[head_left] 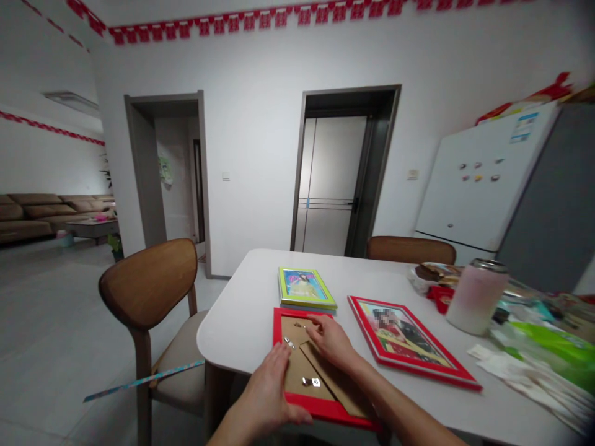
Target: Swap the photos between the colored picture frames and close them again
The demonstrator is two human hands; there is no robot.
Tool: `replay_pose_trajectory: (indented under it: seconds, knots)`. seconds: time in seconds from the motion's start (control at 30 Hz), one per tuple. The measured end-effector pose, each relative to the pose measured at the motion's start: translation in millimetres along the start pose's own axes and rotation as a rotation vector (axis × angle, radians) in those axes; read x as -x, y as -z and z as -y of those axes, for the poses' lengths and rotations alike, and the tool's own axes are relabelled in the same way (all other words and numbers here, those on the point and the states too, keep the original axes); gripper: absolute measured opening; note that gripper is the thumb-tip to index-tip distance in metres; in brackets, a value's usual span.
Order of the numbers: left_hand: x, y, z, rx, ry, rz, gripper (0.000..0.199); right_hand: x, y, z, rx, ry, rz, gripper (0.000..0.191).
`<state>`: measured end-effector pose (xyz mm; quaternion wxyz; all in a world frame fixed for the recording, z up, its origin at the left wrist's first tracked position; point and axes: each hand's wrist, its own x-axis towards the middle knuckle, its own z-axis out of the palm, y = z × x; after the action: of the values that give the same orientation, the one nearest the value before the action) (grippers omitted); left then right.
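Observation:
A red picture frame (277, 323) lies face down at the table's near edge, its brown backing board (297, 370) showing with metal clips and hangers on it. Along the frame's left side rests my left hand (272, 387), thumb at the lower edge and fingers on the left border, gripping it. My right hand (331, 339) bends over the upper right part of the backing, fingertips near a small metal clip; whether they pinch anything is hidden. A brown stand flap (332, 378) runs diagonally under my right wrist.
Behind is a yellow-green picture frame (307, 289); to the right lies another red picture frame (404, 341). A pink and white bottle (478, 297), white gloves (520, 378) and green packaging (558, 347) crowd the table's right side. A wooden chair (153, 285) stands left.

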<state>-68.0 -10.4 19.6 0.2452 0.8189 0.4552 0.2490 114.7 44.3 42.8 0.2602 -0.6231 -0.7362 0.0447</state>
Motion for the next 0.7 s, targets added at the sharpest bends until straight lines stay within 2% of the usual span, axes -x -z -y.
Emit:
replay_pose_trajectory:
  seconds: [0.1,0.23,0.33,0.47,0.6,0.7]
  knots:
    - [-0.2,2.8,0.2,0.010,0.029,0.022,0.105,30.6,15.7,-4.7,0.016,0.050,0.060,0.036]
    - [0.3,5.5,-5.5,0.036,0.075,0.017,0.107,56.1,17.6,-4.5,0.056,0.091,0.093,0.038]
    - [-0.2,6.9,-11.7,0.133,0.060,-0.021,0.097,54.0,16.7,-3.0,-0.010,0.036,0.077,0.043]
    - [-9.5,5.3,-17.6,0.362,-0.012,-0.134,0.059,42.1,27.3,7.5,-0.038,0.007,0.053,0.037]
    - [-24.4,6.3,-13.9,0.554,0.155,-0.358,0.052,36.0,36.3,32.3,-0.102,0.043,-0.007,0.033]
    - [-26.1,19.9,-0.9,0.690,0.283,-0.430,0.048,36.3,36.2,37.6,-0.228,0.099,-0.040,0.036]
